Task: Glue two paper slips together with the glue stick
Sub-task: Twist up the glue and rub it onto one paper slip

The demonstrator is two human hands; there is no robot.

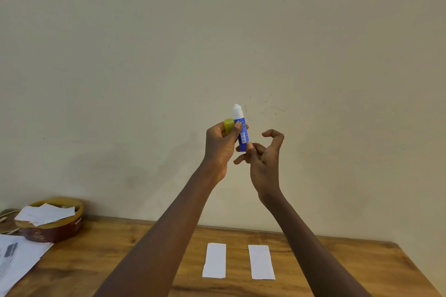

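Observation:
I hold a blue glue stick upright in front of the wall, well above the table, with its white glue tip exposed at the top. My left hand grips the stick's upper body with the thumb and also holds the yellow cap beside it. My right hand pinches the stick's bottom end between thumb and fingers, and its index finger curls free above. Two white paper slips lie side by side on the wooden table, the left slip and the right slip, a small gap apart.
A round brown tin stuffed with white paper pieces stands at the table's back left. Printed sheets lie at the left edge. A plain wall rises right behind the table. The table's right corner shows at the far right.

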